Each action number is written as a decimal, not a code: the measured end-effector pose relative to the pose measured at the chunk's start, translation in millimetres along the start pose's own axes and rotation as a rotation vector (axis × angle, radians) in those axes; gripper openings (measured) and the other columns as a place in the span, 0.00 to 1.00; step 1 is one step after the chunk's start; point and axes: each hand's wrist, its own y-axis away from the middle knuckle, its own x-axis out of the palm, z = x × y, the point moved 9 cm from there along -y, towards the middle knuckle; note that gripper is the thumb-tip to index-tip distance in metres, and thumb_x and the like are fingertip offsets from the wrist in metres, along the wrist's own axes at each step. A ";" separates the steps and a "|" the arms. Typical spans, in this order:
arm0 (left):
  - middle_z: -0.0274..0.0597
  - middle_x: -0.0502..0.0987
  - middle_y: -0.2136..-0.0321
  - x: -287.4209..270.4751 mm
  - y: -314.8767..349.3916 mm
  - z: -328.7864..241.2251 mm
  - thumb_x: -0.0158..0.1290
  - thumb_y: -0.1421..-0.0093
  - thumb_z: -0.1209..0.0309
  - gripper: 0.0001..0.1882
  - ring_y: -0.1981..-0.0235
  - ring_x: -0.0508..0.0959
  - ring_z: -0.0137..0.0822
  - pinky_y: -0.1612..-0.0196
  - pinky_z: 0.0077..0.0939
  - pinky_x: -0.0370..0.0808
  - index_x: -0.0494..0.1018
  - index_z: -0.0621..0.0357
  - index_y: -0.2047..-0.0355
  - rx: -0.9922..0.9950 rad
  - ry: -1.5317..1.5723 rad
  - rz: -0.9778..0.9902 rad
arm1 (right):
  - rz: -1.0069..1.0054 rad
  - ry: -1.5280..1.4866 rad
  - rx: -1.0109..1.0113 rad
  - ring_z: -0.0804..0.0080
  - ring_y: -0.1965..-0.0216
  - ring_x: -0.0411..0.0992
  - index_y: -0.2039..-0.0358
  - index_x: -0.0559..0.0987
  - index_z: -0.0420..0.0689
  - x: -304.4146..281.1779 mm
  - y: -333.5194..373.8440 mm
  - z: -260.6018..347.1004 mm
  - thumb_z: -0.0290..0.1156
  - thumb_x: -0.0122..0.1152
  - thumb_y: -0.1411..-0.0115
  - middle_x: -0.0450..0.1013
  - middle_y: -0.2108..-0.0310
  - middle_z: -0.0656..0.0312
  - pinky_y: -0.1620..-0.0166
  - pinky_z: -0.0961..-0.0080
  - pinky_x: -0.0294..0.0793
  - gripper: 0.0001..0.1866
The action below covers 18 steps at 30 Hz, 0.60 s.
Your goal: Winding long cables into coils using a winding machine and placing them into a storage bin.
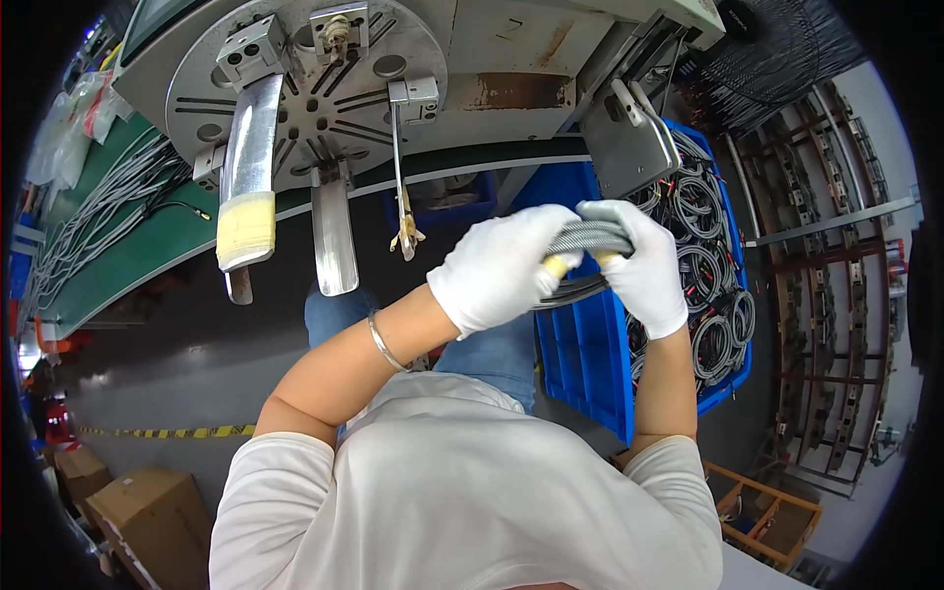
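Note:
Between my two white-gloved hands is a coil of grey cable (592, 236), held up in front of me beside the blue crate. My left hand (503, 267) grips its left side, and my right hand (644, 264) is closed round its right side. Yellow glove fingertips or tape show at the coil's inner edge; I cannot tell which. At the upper left stands a round slotted metal plate (305, 108) with several clamped arms. One flat metal arm (254, 138) has yellow tape (246, 231) round its end.
The blue crate (590, 374) at my right holds several coiled grey cables (700, 270). Loose cables (98, 216) lie on the green table (147, 251) at left. A fan (777, 59) stands at the upper right, above a metal rack (826, 275). Cardboard boxes (152, 516) sit at lower left.

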 end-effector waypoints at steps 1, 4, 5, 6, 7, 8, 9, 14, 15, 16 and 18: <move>0.44 0.77 0.70 1.1 -0.2 -1.9 0.58 0.46 0.66 0.16 0.70 0.78 0.43 0.65 0.33 0.74 0.69 0.59 0.60 -0.022 -0.009 0.045 | -0.053 -0.030 -0.036 0.79 0.79 0.71 0.66 0.77 0.36 -3.9 -0.1 4.1 0.14 0.56 0.55 0.74 0.77 0.62 0.72 0.84 0.71 0.13; 0.40 0.77 0.74 -7.5 -7.1 -7.8 0.57 0.45 0.70 0.14 0.73 0.78 0.38 0.68 0.28 0.74 0.70 0.61 0.60 -0.050 -0.027 0.128 | 0.232 -0.364 0.213 0.79 0.78 0.71 0.65 0.77 0.37 10.5 4.4 -12.8 0.17 0.59 0.54 0.75 0.76 0.62 0.72 0.83 0.71 0.13; 0.43 0.77 0.75 -5.8 -6.2 -0.6 0.57 0.45 0.69 0.13 0.73 0.78 0.41 0.68 0.30 0.74 0.69 0.61 0.62 -0.136 0.072 0.250 | 0.234 -0.368 0.226 0.79 0.78 0.71 0.65 0.77 0.37 8.0 3.9 -14.0 0.17 0.59 0.54 0.75 0.76 0.62 0.72 0.83 0.71 0.13; 0.45 0.77 0.76 -2.1 -2.3 4.7 0.56 0.45 0.67 0.13 0.74 0.78 0.44 0.68 0.33 0.74 0.69 0.60 0.63 -0.225 0.172 0.373 | 0.249 -0.369 0.301 0.79 0.77 0.71 0.65 0.77 0.37 9.5 4.2 -20.3 0.17 0.59 0.54 0.75 0.75 0.62 0.71 0.83 0.71 0.13; 0.47 0.76 0.77 4.0 5.8 15.7 0.55 0.44 0.66 0.12 0.74 0.78 0.48 0.68 0.35 0.74 0.69 0.60 0.65 -0.381 0.213 0.486 | 0.262 -0.372 0.374 0.79 0.77 0.71 0.65 0.77 0.37 12.1 5.1 -26.0 0.16 0.59 0.53 0.75 0.75 0.63 0.70 0.83 0.71 0.13; 0.47 0.76 0.77 6.1 5.3 8.1 0.55 0.44 0.66 0.12 0.74 0.78 0.48 0.68 0.35 0.74 0.69 0.60 0.65 -0.310 0.264 0.495 | 0.259 -0.330 0.511 0.79 0.76 0.71 0.65 0.78 0.37 14.3 8.8 -37.2 0.16 0.59 0.53 0.75 0.74 0.64 0.69 0.83 0.71 0.12; 0.48 0.76 0.77 11.1 8.7 10.2 0.56 0.45 0.64 0.13 0.74 0.78 0.48 0.69 0.35 0.74 0.69 0.60 0.66 -0.343 0.287 0.516 | 0.273 -0.376 0.445 0.79 0.76 0.71 0.65 0.78 0.37 18.5 5.5 -30.3 0.16 0.59 0.53 0.75 0.74 0.64 0.69 0.83 0.71 0.12; 0.49 0.76 0.78 17.2 -0.6 1.9 0.58 0.47 0.66 0.12 0.78 0.76 0.44 0.71 0.31 0.73 0.71 0.62 0.69 -0.118 0.077 0.271 | 0.130 -0.042 0.020 0.79 0.75 0.72 0.66 0.78 0.37 13.3 -1.1 7.6 0.16 0.59 0.53 0.75 0.75 0.64 0.69 0.84 0.70 0.11; 0.48 0.76 0.79 7.8 -5.5 -5.7 0.59 0.48 0.67 0.12 0.79 0.75 0.41 0.71 0.29 0.73 0.72 0.62 0.70 0.011 -0.057 0.160 | 0.159 -0.102 0.012 0.78 0.75 0.72 0.67 0.78 0.37 15.7 -0.1 8.8 0.15 0.59 0.53 0.75 0.75 0.64 0.69 0.83 0.70 0.11; 0.48 0.76 0.79 1.7 -7.5 -5.9 0.59 0.48 0.67 0.12 0.79 0.75 0.41 0.71 0.29 0.73 0.72 0.62 0.70 0.042 -0.057 0.117 | 0.178 -0.160 -0.017 0.78 0.75 0.72 0.67 0.79 0.37 16.5 0.6 11.4 0.15 0.60 0.54 0.75 0.75 0.63 0.69 0.83 0.70 0.11; 0.49 0.75 0.78 6.9 -4.0 11.5 0.58 0.48 0.68 0.10 0.78 0.76 0.43 0.71 0.30 0.73 0.73 0.62 0.70 -0.108 -0.041 0.279 | 0.185 -0.190 0.047 0.79 0.75 0.72 0.68 0.79 0.38 16.2 1.0 3.3 0.15 0.60 0.54 0.75 0.76 0.63 0.69 0.83 0.70 0.11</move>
